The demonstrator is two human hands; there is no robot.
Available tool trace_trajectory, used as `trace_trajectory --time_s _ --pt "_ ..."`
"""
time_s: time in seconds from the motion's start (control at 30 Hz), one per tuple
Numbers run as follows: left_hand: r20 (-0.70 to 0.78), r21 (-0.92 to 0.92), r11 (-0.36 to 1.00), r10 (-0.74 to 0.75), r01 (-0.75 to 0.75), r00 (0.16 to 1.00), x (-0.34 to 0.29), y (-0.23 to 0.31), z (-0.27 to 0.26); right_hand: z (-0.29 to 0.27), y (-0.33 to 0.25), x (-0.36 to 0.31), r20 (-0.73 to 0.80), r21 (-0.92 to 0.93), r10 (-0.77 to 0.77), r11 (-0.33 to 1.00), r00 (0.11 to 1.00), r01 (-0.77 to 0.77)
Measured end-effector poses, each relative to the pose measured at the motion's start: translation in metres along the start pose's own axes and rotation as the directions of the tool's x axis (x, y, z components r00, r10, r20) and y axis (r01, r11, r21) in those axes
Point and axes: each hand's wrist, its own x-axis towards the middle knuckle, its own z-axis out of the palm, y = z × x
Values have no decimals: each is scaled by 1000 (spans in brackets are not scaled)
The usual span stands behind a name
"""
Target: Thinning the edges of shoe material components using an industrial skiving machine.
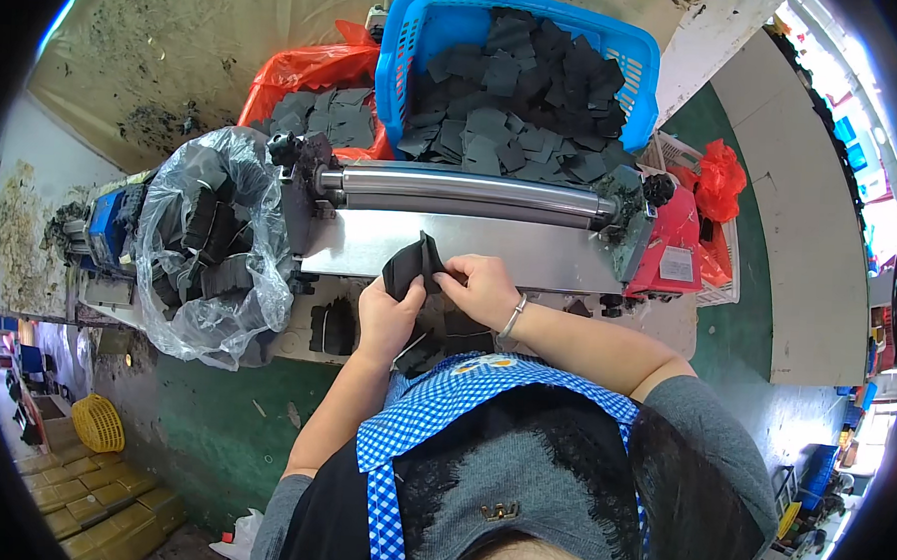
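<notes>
My left hand [387, 315] is closed round a stack of thin black pieces [403, 268], held upright in front of a roller machine. The fingers of my right hand [482, 287] are pinched at the stack's right side, where one or more pieces stand apart from the rest. Whether these are leather, rubber or foam I cannot tell. Just beyond both hands lies the machine's smooth metal plate [540, 256]. Behind it runs a shiny steel roller [462, 189]. Below my hands, more black stacks [333, 327] sit on the near ledge, partly hidden by my arms.
Beyond the roller stands a blue plastic basket [390, 67] heaped with loose black pieces. A red bag [295, 71] of similar pieces is left of it. Nearer left, a clear plastic bag [257, 317] holds bundled black stacks. The machine's red housing [668, 240] and a white crate [720, 295] are at right.
</notes>
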Motion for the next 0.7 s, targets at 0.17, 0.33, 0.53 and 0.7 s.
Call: trace_trajectory --time_s 0.17,0.33,0.53,0.7 --pt "-30 95 953 290 -286 957 -1 0 5 8 7 3 -126 9 -86 996 988 87" --pt "-77 -592 805 -96 32 992 4 11 -6 -7 14 14 172 582 482 654 859 -483" --pt "-75 -692 717 -187 84 980 -2 13 -6 -19 10 20 375 675 566 376 734 -635" --pt "24 -580 799 -180 160 983 1 -8 -9 -7 9 6 446 651 515 374 732 -660"
